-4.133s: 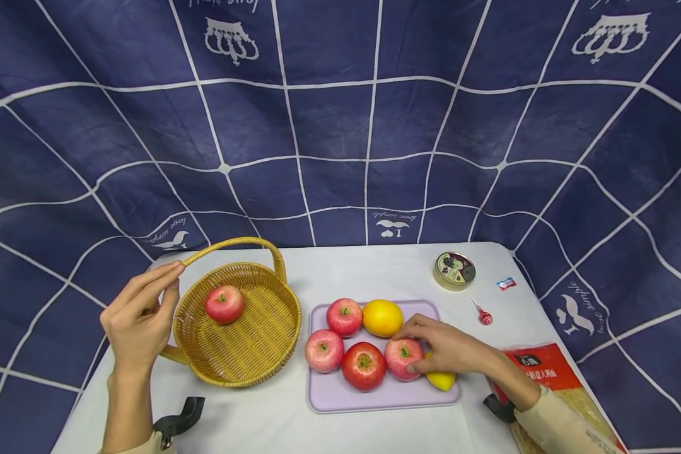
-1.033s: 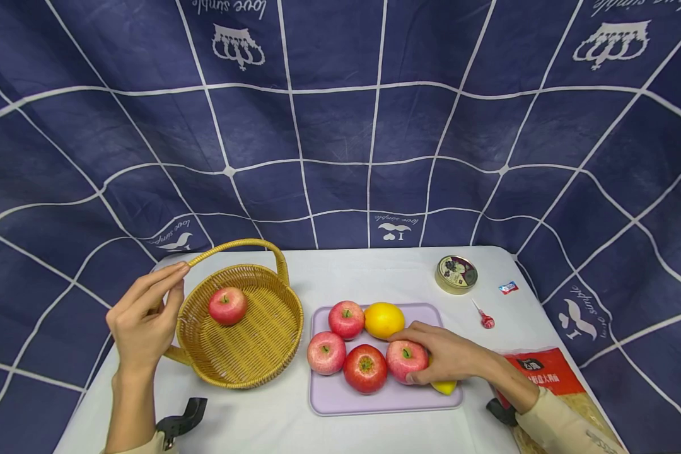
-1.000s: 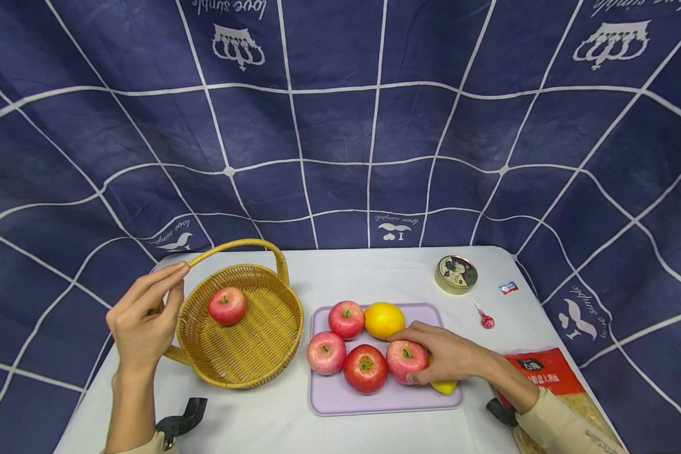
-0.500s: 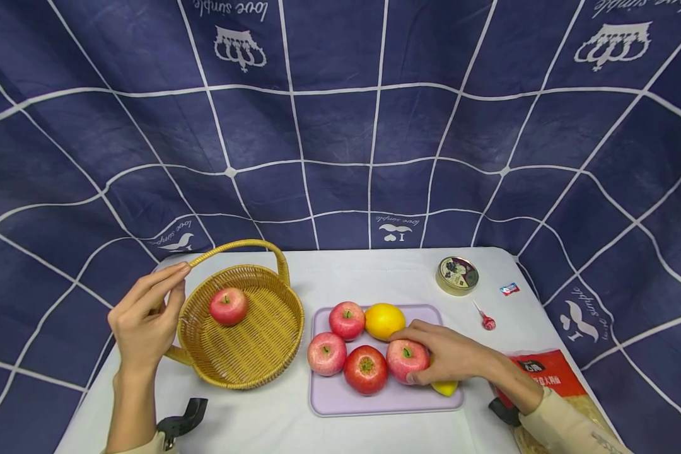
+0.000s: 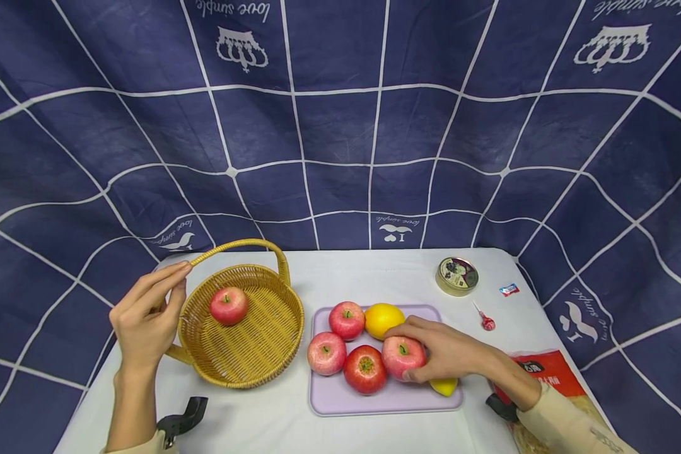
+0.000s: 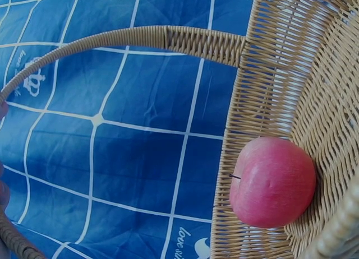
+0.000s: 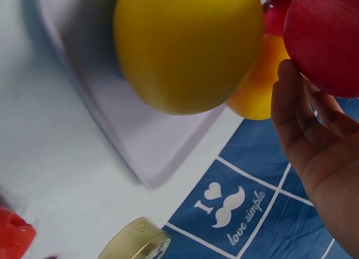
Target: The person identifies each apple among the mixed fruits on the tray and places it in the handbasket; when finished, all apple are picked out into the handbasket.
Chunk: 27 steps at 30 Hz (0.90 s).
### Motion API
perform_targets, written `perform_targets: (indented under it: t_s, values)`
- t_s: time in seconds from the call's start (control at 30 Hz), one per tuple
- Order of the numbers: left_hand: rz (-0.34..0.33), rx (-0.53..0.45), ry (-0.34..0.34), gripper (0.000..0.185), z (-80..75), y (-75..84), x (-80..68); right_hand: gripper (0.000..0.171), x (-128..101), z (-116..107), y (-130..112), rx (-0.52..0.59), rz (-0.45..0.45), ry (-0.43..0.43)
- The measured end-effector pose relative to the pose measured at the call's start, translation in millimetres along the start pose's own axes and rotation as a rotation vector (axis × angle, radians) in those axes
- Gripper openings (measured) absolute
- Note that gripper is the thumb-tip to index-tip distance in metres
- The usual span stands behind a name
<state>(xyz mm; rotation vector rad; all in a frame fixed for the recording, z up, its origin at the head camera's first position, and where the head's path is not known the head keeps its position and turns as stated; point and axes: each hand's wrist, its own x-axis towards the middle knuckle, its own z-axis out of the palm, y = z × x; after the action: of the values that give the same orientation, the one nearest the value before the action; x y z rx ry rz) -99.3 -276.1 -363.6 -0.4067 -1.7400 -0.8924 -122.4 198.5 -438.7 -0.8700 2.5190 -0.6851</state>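
My left hand (image 5: 147, 318) pinches the arched handle (image 5: 241, 243) of a round wicker basket (image 5: 261, 362). Inside the basket lies one red apple (image 5: 229, 306), seen close up in the left wrist view against the woven wall. Over the lilac tray (image 5: 386, 405), my right hand (image 5: 448, 350) grips a pink-red apple (image 5: 403, 357), fingers at its far side and thumb at the near side. Left of it on the tray sit a darker red apple (image 5: 366, 370), two pinkish apples (image 5: 326, 354) and a lemon (image 5: 384, 320). A second lemon (image 5: 444, 386) is partly hidden beneath the right hand.
A round gold tin (image 5: 456, 276) stands at the back right of the white table. Near it lie a red lollipop (image 5: 487, 323) and a small wrapped candy (image 5: 509, 289). A red-topped food packet (image 5: 556, 372) lies under the right forearm. Blue checked cloth (image 5: 340, 139) hangs behind.
The right hand has shifted slightly left and away with the gripped apple, uncovering more of the lemon beneath. Earlier its fingers were closing round that apple. The left hand stays on the basket handle.
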Motion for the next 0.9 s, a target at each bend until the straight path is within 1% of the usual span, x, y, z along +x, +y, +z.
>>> perform_targets:
  t_s: [0.17, 0.57, 0.9]
  values:
    - [0.002, -0.005, 0.003, 0.012, 0.4, -0.2, -0.3, 0.064, 2, -2, -5, -0.012, -0.017, 0.018]
    - [0.001, 0.006, -0.007, 0.012, -0.5, -0.3, 0.7, 0.064, 7, -5, -13, 0.027, -0.056, 0.022]
    - [-0.001, -0.013, 0.004, 0.012, 0.4, 1.0, 1.6, 0.063, 16, -8, -19, 0.007, -0.118, 0.058]
